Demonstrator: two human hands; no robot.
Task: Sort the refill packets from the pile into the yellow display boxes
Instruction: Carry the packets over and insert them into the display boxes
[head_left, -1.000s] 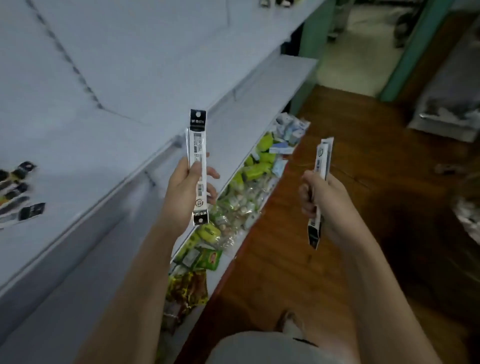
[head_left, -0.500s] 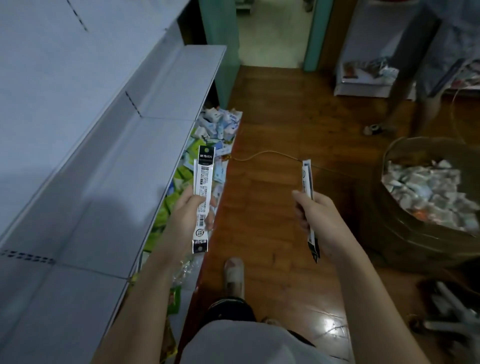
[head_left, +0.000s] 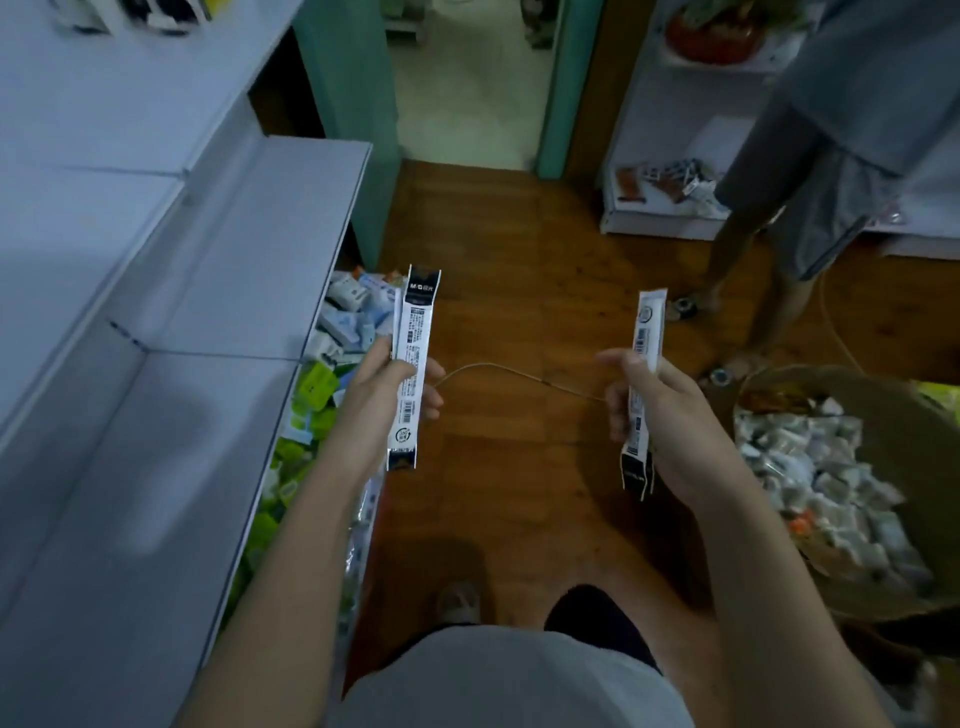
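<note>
My left hand (head_left: 382, 397) grips a long white refill packet (head_left: 414, 332) with black ends, held upright over the wooden floor beside the shelf. My right hand (head_left: 660, 415) grips another white and black refill packet (head_left: 647, 338), also upright, about an arm's width to the right. A brown basket (head_left: 883, 415) at the right holds a pile of white packets (head_left: 821, 483). No yellow display box is in view.
White shelves (head_left: 171, 364) run along the left, with green and blue packs (head_left: 317, 395) heaped on the lowest level. Another person's legs (head_left: 753, 270) stand at the upper right by a low white shelf (head_left: 675, 223). A thin cord (head_left: 519, 371) crosses the wooden floor. A doorway (head_left: 467, 78) lies ahead.
The view has swung right, away from the shelf top toward the floor, the basket and the doorway. Both hands keep hold of their packets and sit slightly farther apart.
</note>
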